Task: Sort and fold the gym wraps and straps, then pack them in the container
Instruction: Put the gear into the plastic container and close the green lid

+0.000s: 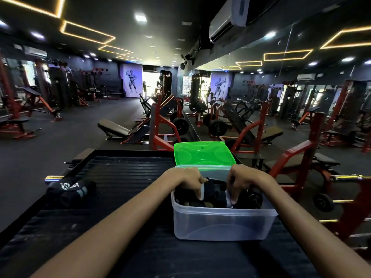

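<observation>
A clear plastic container stands on the black ribbed platform, right of centre. Inside it lie dark folded wraps and straps. Both of my hands reach into it from above. My left hand grips the left end of a folded black wrap with a grey stripe. My right hand holds the right end of the same wrap, fingers curled down into the box. A second rolled black wrap with a white logo lies on the platform at the left, well apart from my hands.
The green lid leans behind the container at the platform's far edge. A chrome bar end sticks out at the left. Red gym benches and weight machines fill the floor beyond and to the right.
</observation>
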Demonstrator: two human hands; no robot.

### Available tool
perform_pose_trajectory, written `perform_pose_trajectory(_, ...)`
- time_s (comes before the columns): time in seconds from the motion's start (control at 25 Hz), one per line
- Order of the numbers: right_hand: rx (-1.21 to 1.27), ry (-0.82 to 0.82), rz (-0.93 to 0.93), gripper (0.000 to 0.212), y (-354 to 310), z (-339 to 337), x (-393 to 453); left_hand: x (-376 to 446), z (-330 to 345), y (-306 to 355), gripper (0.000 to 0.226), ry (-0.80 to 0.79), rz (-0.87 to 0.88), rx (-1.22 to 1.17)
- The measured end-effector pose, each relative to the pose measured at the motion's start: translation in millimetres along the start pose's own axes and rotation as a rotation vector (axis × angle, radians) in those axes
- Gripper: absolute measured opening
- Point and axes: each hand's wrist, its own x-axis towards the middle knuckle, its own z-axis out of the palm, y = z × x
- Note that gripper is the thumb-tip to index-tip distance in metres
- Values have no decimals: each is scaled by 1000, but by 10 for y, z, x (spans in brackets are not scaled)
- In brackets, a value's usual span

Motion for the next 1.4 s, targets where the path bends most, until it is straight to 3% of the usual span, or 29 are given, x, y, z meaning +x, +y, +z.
perform_pose_trajectory(0.16, -107, -57, -13, 34, -91, 4, -7, -77, 220, -89, 71, 49, 45, 32)
perform_pose_trajectory(0.32, 48, -150, -27, 29, -53, -63, -18, -113, 371, -155, 49, 254, 123, -93)
perform_pose_trajectory(0.48, 89, -84, 9, 31, -84, -46, 13, -142, 429, -163, 27, 558, 141, -491)
perform_pose_trajectory(0.64, -232, 105, 12, 34, -405, 269, 102, -141, 488, -163, 13, 723, 61, -522)
perform_pose_trajectory(0.72, -223, 110, -12, 35, -456, 252, 90, -181, 504, -142, 12, 755, 23, -533)
perform_pose_trajectory(0.8, -2, 8, -28, 29, -340, 43, 40, -225, 504, -130, 10, 766, -10, -552)
perform_pose_trajectory(0.92, 310, 163, -129, 26, -271, -159, -11, -265, 453, -180, 16, 720, -16, -553)
perform_pose_trajectory(1.12, 347, 183, -266, 29, -490, 60, 77, -295, 341, -346, 35, 510, 47, -500)
perform_pose_trajectory(1.4, 264, 114, -128, 29, -527, 54, 257, -190, 159, -258, 38, 334, -32, -199)
